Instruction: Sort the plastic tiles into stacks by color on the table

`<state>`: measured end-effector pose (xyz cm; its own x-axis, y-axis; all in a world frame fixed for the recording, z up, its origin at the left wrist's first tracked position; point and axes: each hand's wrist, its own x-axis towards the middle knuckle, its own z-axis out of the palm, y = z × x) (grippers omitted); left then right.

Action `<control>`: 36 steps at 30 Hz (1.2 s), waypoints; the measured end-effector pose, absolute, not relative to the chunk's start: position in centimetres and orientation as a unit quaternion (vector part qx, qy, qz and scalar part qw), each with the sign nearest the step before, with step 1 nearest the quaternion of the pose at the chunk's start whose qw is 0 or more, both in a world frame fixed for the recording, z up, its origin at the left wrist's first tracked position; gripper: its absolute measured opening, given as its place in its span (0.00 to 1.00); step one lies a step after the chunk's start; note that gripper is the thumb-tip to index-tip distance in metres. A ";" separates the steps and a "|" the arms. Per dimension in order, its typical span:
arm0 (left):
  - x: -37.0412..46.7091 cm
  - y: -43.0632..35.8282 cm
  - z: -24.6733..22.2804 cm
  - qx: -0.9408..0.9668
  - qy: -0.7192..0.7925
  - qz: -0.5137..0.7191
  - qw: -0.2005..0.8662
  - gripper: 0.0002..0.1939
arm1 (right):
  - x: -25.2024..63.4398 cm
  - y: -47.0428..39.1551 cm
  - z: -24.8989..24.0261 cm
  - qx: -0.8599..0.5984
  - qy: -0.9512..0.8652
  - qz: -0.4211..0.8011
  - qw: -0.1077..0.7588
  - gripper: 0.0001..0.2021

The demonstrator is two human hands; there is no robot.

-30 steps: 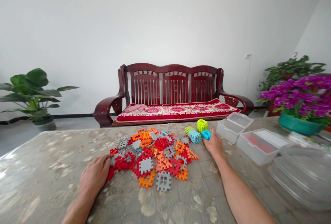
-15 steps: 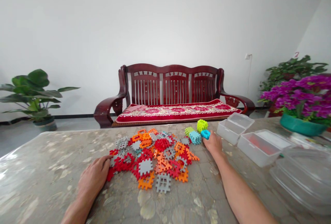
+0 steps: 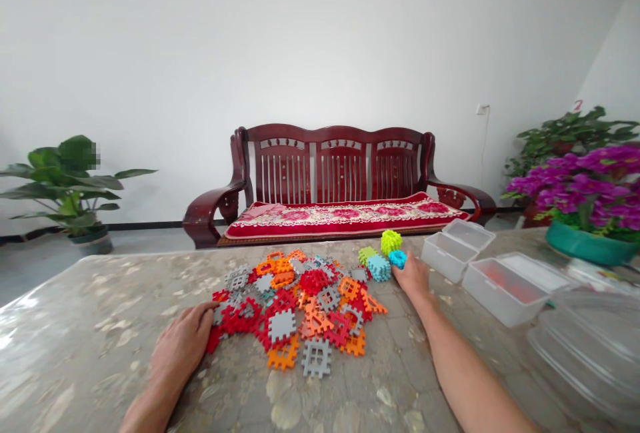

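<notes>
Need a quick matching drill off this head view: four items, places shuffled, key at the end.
1. left grip
2. right grip
3. purple flowers
4. patterned seat cover

A. in a teal pot
B. at the bright-blue pieces
C. on the wooden bench
D. at the left edge of the loose pile

Pairs: 1-D, 2-B, 3-A, 4-C

— Centre of surface (image 3: pixel 113 333)?
— One pile of pieces (image 3: pixel 283 323), left hand (image 3: pixel 186 333) at its left edge.
— Right of the pile?
— Stacks (image 3: pixel 379 269); right hand (image 3: pixel 414 277) at their right side. Further right, two boxes (image 3: pixel 493 296); flowerpot (image 3: pixel 593 245) at far right.
— Behind the surface?
— Bench (image 3: pixel 340 133), cushion (image 3: pixel 345 216) on it. Potted plant (image 3: pixel 75 183) to the bench's left.
</notes>
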<state>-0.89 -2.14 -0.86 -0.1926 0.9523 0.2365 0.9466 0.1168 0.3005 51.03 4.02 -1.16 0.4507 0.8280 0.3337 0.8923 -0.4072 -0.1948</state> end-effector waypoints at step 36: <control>-0.3 -2.6 -0.2 0.634 0.746 0.203 0.010 0.25 | 44.5 1.8 -1.4 -0.792 -0.578 -0.086 0.178 0.30</control>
